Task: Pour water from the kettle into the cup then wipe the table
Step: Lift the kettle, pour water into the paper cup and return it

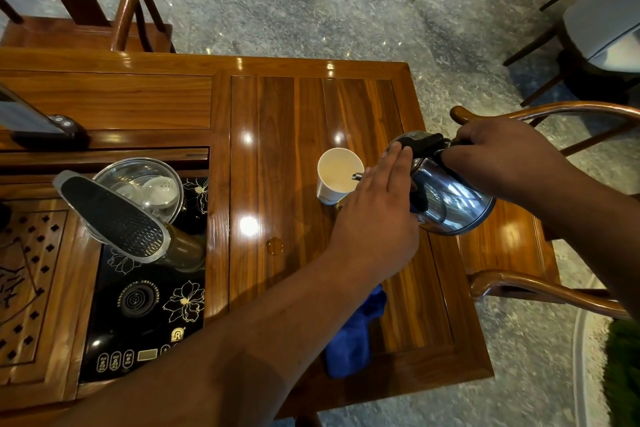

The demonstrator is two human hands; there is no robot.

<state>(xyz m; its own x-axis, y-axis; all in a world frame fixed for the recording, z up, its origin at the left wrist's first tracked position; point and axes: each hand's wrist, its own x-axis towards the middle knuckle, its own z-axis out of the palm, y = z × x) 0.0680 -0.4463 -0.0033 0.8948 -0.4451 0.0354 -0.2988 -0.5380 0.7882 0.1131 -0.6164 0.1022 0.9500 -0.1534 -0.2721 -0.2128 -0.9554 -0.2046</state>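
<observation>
From the head camera I see my right hand [498, 156] clenched on the tilted kettle [450, 198], its spout over the paper cup [337, 175] on the worktop [277, 135]; my left hand [377, 215], grip released, rests flat against the kettle, blue cloth [353, 333] beneath my forearm.

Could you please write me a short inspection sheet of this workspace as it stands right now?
Surface: glossy wooden table, small water drop.
Job's things: steel kettle tilted, spout over the rim of the white paper cup; blue cloth lying partly under the left forearm.
Clutter: black induction panel, glass-lidded pot, slotted tea tray.
Hands: right hand grips the kettle handle; left hand flat against the lid.
Cables: nothing seen.
Surroundings: wooden chairs, stone floor.
</observation>
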